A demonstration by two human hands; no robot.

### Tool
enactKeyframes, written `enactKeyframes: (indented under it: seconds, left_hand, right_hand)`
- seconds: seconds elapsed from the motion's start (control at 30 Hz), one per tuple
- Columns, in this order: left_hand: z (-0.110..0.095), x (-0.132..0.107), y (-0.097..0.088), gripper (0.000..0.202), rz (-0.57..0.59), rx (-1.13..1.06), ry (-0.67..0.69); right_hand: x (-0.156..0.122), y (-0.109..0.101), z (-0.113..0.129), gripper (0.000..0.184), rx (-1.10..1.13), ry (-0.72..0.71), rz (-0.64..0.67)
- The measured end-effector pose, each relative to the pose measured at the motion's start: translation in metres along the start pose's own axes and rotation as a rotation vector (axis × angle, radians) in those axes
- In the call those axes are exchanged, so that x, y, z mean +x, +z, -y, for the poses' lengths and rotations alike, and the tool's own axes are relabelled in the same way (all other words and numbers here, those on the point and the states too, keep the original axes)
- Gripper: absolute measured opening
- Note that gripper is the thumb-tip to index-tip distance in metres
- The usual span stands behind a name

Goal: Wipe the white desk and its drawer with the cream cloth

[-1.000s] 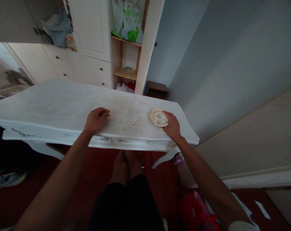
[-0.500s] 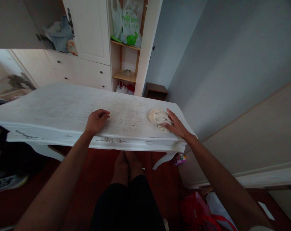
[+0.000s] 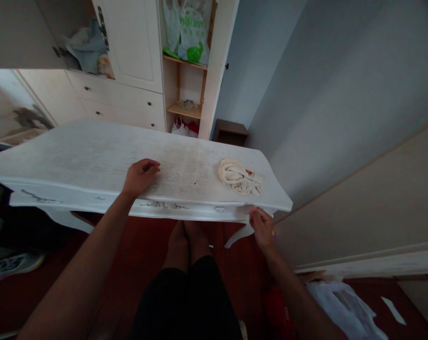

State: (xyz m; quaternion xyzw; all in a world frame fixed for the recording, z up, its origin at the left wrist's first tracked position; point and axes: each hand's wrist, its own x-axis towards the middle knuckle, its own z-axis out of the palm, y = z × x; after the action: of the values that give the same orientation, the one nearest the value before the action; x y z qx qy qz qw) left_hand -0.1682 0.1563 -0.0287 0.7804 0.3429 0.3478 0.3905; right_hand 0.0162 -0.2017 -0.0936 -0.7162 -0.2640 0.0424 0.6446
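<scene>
A cream cloth point(image 3: 237, 177) with a small reddish-brown mark lies bunched on the right part of the white table point(image 3: 93, 156), with no hand on it. Below it, at the table's front edge by the drawer front, is my right hand point(image 3: 261, 224). Its fingers are curled closed, and whatever they may hold is hidden. My left hand point(image 3: 140, 175) rests on the tabletop near the front edge, its fingers loosely curled with nothing visible in them. Greyish smudges and a small dark speck point(image 3: 195, 183) show on the tabletop between the hands.
Behind the table stands a white cabinet point(image 3: 136, 52) with open doors and plastic bags point(image 3: 192, 38) on a shelf. A small brown stand point(image 3: 231, 132) is near the grey wall at right. Bags point(image 3: 341, 302) lie on the floor at lower right, a shoe point(image 3: 13, 267) at left.
My right hand has let go of the cloth and moved down toward me to the table's front edge. The cloth now lies more spread out. My left hand has barely moved.
</scene>
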Motion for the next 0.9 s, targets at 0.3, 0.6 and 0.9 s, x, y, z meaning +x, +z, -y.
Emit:
enactKeyframes:
  seconds: [0.3,0.6,0.9]
  left_hand:
    - [0.000,0.000,0.000,0.025,-0.005,-0.021,-0.015]
    - [-0.002,-0.001,0.001,0.022,-0.035,-0.065,-0.034]
    - [-0.003,0.000,0.002,0.017,-0.058,-0.080,-0.047]
  right_hand:
    - [-0.005,0.062,-0.025,0.043,0.725,0.925,0.517]
    - [-0.001,0.074,-0.023,0.029,0.806,0.978,0.400]
    - [-0.015,0.065,-0.023,0.028,0.914,0.977,0.441]
